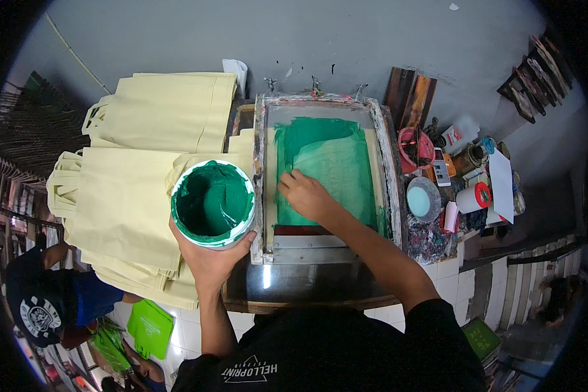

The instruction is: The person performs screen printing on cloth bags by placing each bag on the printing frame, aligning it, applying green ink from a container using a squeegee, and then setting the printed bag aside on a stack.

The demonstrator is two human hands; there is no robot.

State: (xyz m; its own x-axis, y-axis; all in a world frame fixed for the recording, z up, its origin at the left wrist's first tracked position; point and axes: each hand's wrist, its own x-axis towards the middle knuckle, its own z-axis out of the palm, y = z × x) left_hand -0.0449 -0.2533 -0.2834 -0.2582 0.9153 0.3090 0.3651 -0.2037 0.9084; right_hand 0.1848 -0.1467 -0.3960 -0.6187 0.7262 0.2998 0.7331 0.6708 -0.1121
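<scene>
My left hand (210, 262) grips a white round tub (240, 233) from below and the side, tilted so its mouth shows thick green ink (212, 196). To its right lies a screen printing frame (261, 157) whose mesh (333, 160) is smeared with green ink. Above the left part of the mesh, my right hand (307, 195) has its fingers pinched together. Whatever they hold, if anything, is hidden. Along the near end of the mesh runs a dark red strip (300, 230).
Stacks of cream cloth bags (127, 179) lie left of the frame. Beyond its right side stand a pink bucket (408, 140), a bowl of pale liquid (423, 197) and a white jar with a red lid (472, 197). Another person (46, 294) is at lower left, near green bags (151, 328).
</scene>
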